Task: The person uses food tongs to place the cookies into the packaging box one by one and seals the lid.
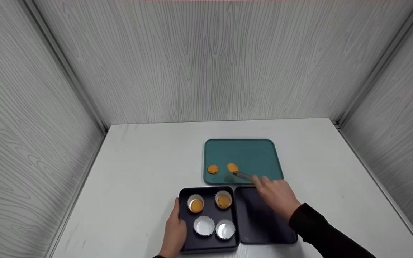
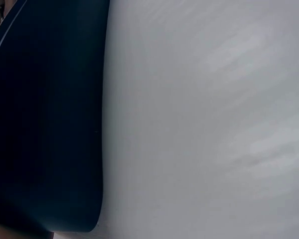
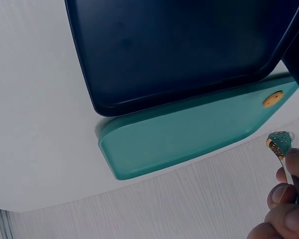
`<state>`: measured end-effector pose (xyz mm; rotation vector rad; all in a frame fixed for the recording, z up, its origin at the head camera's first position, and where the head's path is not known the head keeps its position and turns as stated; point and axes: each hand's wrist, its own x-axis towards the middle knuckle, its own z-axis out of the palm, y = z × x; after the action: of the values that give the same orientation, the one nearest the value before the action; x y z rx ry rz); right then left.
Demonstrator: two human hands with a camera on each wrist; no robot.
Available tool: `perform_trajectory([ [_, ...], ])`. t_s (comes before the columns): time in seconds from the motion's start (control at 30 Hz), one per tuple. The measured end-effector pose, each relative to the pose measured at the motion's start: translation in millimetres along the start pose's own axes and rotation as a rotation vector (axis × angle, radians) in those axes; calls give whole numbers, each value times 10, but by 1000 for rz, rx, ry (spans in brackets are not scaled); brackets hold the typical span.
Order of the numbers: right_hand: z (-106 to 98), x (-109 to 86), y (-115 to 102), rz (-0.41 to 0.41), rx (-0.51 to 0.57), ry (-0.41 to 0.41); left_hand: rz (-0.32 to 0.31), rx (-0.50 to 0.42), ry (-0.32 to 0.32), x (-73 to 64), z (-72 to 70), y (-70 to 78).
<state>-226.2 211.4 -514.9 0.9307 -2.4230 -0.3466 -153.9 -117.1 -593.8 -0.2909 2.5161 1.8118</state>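
In the head view my left hand (image 1: 174, 229) grips the left side of a dark blue rectangular tin (image 1: 212, 247). It holds several white paper baking cups; the back left cup (image 1: 190, 200) and back right cup (image 1: 228, 195) each have a cookie in them, while the front cups (image 1: 204, 225) show bare insides. My right hand (image 1: 276, 195) holds small metal tongs (image 1: 243, 175) with perforated ends. They hold a round orange-brown cookie (image 1: 232, 167), tilted, over the teal tray (image 1: 249, 154). Another cookie (image 1: 213, 169) lies on that tray. The left wrist view shows the tin's dark wall (image 2: 50, 124).
A shallow dark blue tray or lid (image 1: 260, 234) lies against the tin's right side, under my right forearm. The teal tray stands just behind both. White table surface (image 1: 149, 161) extends around them, with grey wood-grain panels (image 1: 206, 71) at the back and sides.
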Motion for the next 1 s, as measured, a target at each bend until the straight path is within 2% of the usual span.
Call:
perform_trajectory([
  [0.17,-86,-40,-16,-11,16,54,-14,-12,-19,-6,-5,17],
  [0.4,-240,-86,-44,-54,49,44,-9,-7,-10,-11,-5,14],
  [0.63,-329,-116,-98,-83,43,124,-24,-23,-15,-1,-4,7],
  [1.0,-466,-213,-195,-123,69,166,-38,-14,-22,8,1,8],
])
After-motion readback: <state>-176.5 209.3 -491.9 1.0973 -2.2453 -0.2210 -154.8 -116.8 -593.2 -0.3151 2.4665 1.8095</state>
